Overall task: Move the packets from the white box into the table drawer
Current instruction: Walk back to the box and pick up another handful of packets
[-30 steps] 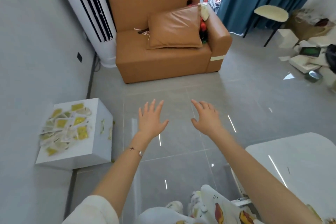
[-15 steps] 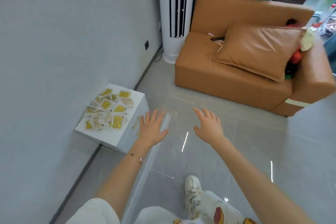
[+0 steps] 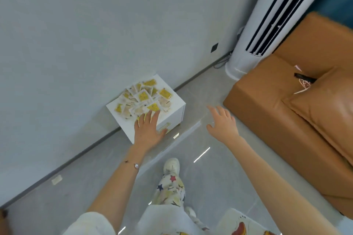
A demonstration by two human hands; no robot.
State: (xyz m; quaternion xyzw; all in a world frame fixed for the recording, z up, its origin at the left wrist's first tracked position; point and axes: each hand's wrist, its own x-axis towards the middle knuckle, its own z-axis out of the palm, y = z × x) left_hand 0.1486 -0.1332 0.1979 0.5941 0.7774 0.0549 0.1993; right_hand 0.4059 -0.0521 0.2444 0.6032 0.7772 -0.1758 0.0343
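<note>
Barely begun: every packet in view lies heaped on the white box by the wall. The left hand hovers at the heap and the right hand hangs beside it, fingers wide, both empty. No drawer shows.

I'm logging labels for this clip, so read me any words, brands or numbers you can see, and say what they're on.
No text can be read.
Print on the packets atop the white box: yellow, too blurred.
The pale tag by the wall: too blurred.
</note>
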